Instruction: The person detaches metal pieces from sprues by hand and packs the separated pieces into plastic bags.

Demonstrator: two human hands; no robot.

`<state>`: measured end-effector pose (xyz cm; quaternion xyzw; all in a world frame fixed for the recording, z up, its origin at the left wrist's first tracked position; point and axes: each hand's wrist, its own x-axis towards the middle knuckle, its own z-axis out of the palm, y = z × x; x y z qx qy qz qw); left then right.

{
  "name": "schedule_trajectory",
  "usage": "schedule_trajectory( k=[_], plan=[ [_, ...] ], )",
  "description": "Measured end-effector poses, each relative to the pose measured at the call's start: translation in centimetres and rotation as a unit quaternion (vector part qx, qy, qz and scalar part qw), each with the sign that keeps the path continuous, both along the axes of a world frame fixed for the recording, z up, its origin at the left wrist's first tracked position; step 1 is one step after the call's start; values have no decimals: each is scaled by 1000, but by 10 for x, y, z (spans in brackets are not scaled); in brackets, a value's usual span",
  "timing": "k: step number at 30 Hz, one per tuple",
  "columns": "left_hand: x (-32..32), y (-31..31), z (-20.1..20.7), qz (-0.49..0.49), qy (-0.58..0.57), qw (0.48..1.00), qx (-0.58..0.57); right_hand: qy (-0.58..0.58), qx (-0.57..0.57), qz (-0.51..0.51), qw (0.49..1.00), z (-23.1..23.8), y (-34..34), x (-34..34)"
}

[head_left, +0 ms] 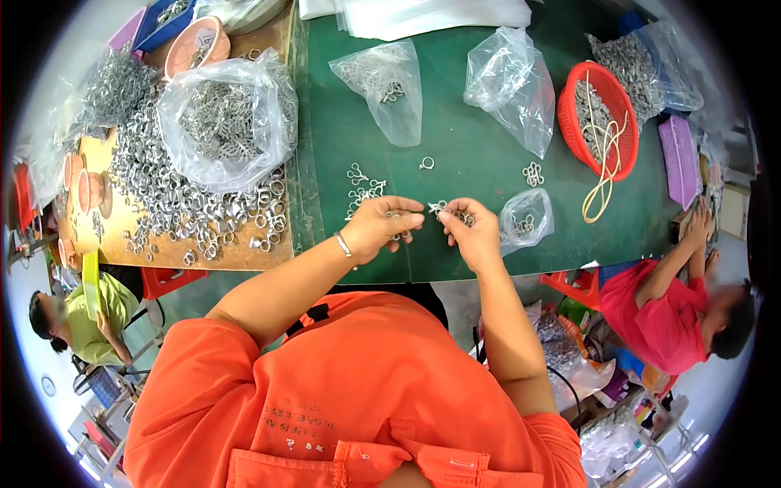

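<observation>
Both hands meet over the green table near its front edge. My left hand (381,228) is closed, with small silvery metal rings (399,215) showing between its fingers. Thumb and forefinger of my right hand (480,236) pinch a small metal fitting (438,206) in the gap between the hands. More metal pieces (464,218) show in the right fingers; their exact shape is too small to tell. Beyond the left hand lies a loose cluster of looped metal pieces (364,192). A single metal ring (426,163) lies farther off. Right of my right hand rests a small clear bag (526,218) with metal pieces inside.
Many metal clamp-like rings (195,207) spread over the wooden board at left, beside a full plastic bag (228,122). Clear bags (508,85) lie ahead. A red basket (565,122) with a cord stands at right. One person (667,313) sits right, another (89,317) left.
</observation>
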<state>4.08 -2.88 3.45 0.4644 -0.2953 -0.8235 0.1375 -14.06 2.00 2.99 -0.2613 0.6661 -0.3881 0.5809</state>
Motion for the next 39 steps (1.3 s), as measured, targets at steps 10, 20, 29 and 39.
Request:
schedule_trajectory(
  k=[10,20,29,39],
  plan=[
    [-9,-9,4,27,75,984,158,-103,-99,-1,990,9,16,-1],
    [-8,-7,-1,-46,96,986,126,76,-178,41,980,21,19,-4],
    [-7,-11,1,-65,97,984,132,287,-311,221,879,40,14,-12],
    [-12,-12,8,-101,-11,994,-39,129,-98,142,976,31,17,-16]
  ],
)
